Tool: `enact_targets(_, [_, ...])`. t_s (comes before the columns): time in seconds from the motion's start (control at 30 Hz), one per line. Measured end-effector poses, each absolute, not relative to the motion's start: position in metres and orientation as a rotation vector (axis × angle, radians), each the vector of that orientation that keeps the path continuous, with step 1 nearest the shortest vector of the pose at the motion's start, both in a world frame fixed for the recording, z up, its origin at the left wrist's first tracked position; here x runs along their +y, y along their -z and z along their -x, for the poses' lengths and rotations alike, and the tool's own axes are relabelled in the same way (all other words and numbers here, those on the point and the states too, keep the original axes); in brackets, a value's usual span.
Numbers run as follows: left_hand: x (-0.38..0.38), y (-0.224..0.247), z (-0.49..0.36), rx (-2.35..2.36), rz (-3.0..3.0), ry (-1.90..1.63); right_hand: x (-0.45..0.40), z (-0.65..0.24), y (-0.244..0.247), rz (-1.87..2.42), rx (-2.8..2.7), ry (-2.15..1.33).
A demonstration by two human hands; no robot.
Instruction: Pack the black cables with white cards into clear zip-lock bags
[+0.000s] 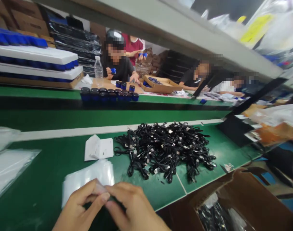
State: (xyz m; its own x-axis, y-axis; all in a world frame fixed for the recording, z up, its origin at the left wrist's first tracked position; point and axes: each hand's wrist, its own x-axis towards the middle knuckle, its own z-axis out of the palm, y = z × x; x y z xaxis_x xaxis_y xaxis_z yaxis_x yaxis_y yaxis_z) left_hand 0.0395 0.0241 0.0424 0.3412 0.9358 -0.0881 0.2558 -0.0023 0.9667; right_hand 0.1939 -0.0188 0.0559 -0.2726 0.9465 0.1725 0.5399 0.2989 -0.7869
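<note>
My left hand (85,203) and my right hand (130,202) meet at the bottom of the head view, fingertips pinched together. Between them is something thin and translucent, perhaps a plastic bag; its shape is mostly hidden by the fingers. Just beyond my hands lies a stack of clear plastic bags (88,175) on the green table (158,192). Folded white papers (105,148) sit behind that stack. To the right spreads a large heap of bundled black cables (165,147) with metal plugs.
More plastic bags (11,170) lie at the left. An open cardboard box (254,195) with bagged cables stands lower right. Beyond the green divider are blue-black cylinders (108,95), a bottle (98,72), trays (163,85) and several people. A beam (161,24) crosses above.
</note>
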Motion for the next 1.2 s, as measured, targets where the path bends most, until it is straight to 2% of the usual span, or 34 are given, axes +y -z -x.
enact_targets(0.1, [0.025, -0.043, -0.036, 1.085, -1.516, -0.715, -0.019, -0.201, -0.069, 1.272, -1.914, -0.922])
enact_targets(0.2, [0.024, -0.041, -0.036, 1.066, -1.495, -0.68, -0.017, -0.2, -0.063, 1.275, -1.942, -0.886])
enact_targets(0.37, [0.024, -0.038, -0.037, 1.148, -1.565, -0.643, -0.015, -0.195, -0.046, 1.284, -1.904, -0.437])
enact_targets(0.43, [0.024, -0.039, -0.037, 1.163, -1.618, -0.658, -0.015, -0.194, -0.045, 1.267, -1.906, -0.39])
enact_targets(0.7, [0.024, -0.045, -0.04, 1.164, -1.728, -0.668, -0.01, -0.198, -0.053, 1.308, -1.859, -0.714])
enact_targets(1.0, [0.028, -0.028, -0.039, 1.36, -1.483, -0.685, -0.002, -0.198, -0.047, 1.468, -1.561, -0.948])
enact_targets(1.2, [0.024, -0.037, -0.038, 1.264, -1.539, -0.624, 0.001, -0.199, -0.044, 1.422, -1.372, -1.222])
